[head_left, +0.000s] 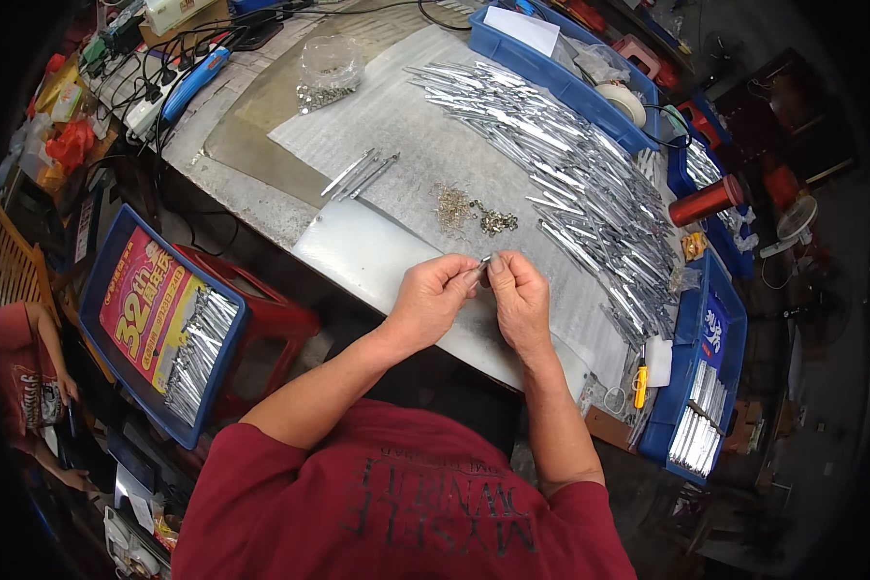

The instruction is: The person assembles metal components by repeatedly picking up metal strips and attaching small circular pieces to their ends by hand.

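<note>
At the near edge of the worktable, both hands meet at the fingertips. My left hand point(433, 298) is closed in a pinch, and my right hand point(522, 298) pinches from the other side. Between them shows the end of a small silvery metal piece point(483, 262); the fingers cover most of it. Just beyond lie a heap of tiny gold-coloured parts point(451, 208) and a heap of small ring-like metal parts point(496, 222). Several slim metal rods point(362, 176) lie together farther left. A large spread of similar silvery rods point(590, 193) covers the right side.
A clear bag of small metal parts point(327, 75) sits at the far left. Blue bins point(681, 425) line the right, beside a yellow-handled screwdriver point(640, 387). At left, a blue tray of rods point(188, 425) rests on a red stool point(275, 333). Another person point(31, 372) is at far left.
</note>
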`<state>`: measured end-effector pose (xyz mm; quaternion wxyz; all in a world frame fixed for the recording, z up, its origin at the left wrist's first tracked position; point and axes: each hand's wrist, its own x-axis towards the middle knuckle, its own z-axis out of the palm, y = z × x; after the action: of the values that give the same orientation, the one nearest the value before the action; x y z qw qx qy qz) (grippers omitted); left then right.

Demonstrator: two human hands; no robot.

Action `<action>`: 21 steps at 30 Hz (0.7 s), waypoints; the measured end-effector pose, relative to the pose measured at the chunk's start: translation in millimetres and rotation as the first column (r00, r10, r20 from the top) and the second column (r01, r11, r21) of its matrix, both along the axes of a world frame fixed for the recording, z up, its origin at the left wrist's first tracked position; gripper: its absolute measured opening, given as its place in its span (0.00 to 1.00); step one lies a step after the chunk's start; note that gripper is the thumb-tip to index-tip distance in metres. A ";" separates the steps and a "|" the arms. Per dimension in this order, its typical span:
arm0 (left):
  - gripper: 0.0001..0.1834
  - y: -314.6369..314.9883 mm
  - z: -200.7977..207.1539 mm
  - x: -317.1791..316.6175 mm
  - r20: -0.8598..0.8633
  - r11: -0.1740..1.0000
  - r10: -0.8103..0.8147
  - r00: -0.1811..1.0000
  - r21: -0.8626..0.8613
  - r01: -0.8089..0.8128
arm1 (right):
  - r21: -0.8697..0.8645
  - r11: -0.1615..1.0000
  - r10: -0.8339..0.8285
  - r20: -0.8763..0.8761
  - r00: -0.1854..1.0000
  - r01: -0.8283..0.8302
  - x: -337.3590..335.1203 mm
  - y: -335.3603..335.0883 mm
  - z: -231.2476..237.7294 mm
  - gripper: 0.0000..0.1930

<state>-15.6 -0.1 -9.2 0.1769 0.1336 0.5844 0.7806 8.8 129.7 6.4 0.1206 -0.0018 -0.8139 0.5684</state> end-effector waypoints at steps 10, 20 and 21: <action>0.07 -6.1 -10.9 -11.2 -0.216 0.988 0.096 0.972 -0.102 -0.120 | -0.127 0.975 -0.183 0.001 0.983 0.182 -10.2 40.0 1.4 0.09; 0.07 -8.8 -14.7 -12.1 -0.263 0.979 0.099 0.960 -0.145 -0.140 | 0.528 0.831 -0.166 -0.069 0.984 0.177 -38.2 54.6 2.6 0.07; 0.07 -9.0 -13.1 -11.8 -0.260 0.979 0.091 0.961 -0.156 -0.135 | 0.529 0.829 -0.168 -0.068 0.983 0.178 -41.6 56.0 -0.3 0.07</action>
<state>-27.4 -9.1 -22.3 0.0673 0.1819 0.6739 0.7129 -32.8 185.7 6.1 0.1747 -0.0368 -0.9349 0.3067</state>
